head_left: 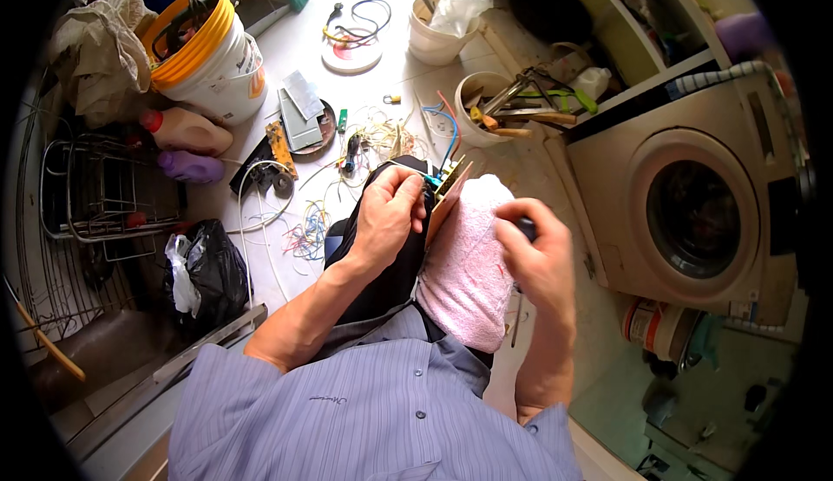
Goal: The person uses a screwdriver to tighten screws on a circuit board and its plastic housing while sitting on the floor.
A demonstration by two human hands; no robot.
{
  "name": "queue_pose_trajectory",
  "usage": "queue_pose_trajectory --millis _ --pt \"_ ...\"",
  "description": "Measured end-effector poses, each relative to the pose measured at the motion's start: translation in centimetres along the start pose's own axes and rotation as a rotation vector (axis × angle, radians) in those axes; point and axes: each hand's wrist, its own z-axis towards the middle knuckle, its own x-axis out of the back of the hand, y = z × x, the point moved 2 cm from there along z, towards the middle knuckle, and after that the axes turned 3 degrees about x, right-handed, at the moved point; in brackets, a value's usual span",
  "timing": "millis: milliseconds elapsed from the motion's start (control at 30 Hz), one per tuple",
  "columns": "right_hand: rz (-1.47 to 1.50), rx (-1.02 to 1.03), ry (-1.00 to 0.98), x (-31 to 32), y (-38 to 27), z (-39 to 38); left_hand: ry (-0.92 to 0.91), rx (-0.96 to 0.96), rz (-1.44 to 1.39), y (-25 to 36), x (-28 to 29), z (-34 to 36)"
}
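Note:
A circuit board with green parts and attached wires stands tilted between my legs, beside a pink towel lying over my right leg. My left hand is closed at the board's left side, pinching something small, probably a wire, that I cannot make out. Over the towel, my right hand is curled round a dark object, mostly hidden by the fingers. Blue and red wires rise behind the board.
Tangled wires, metal pieces and a coiled cable lie on the floor. Buckets stand around, one holding tools. A washing machine is at the right; a wire rack and black bag are at the left.

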Motion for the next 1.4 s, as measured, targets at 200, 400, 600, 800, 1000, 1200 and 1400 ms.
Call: queue_pose_trajectory --millis 200,400,600,800,1000,1200,1400 --pt "-0.140 0.084 -0.078 -4.1 3.2 2.1 0.025 -0.196 0.184 1.4 -0.2 -1.6" --pt "-0.239 0.250 -0.015 -5.3 2.6 2.4 0.030 -0.172 0.164 1.6 -0.4 -2.3" --pt "-0.281 0.257 0.020 -5.5 2.5 2.5 -0.007 -0.166 0.210 1.8 -0.6 -2.4" --pt "-0.340 0.264 0.059 -5.1 2.8 2.5 -0.055 -0.056 0.041 1.7 0.5 -1.9" --pt "-0.299 0.378 0.068 -5.4 0.3 0.6 -0.065 0.055 -0.197 1.7 2.0 -2.0" --pt "-0.292 0.501 0.039 -6.7 -0.5 0.4 -0.080 -0.024 -0.174 2.2 0.9 -3.2" --pt "-0.280 0.497 0.000 -7.2 -0.9 0.4 -0.103 -0.059 -0.109 2.3 0.5 -3.9"
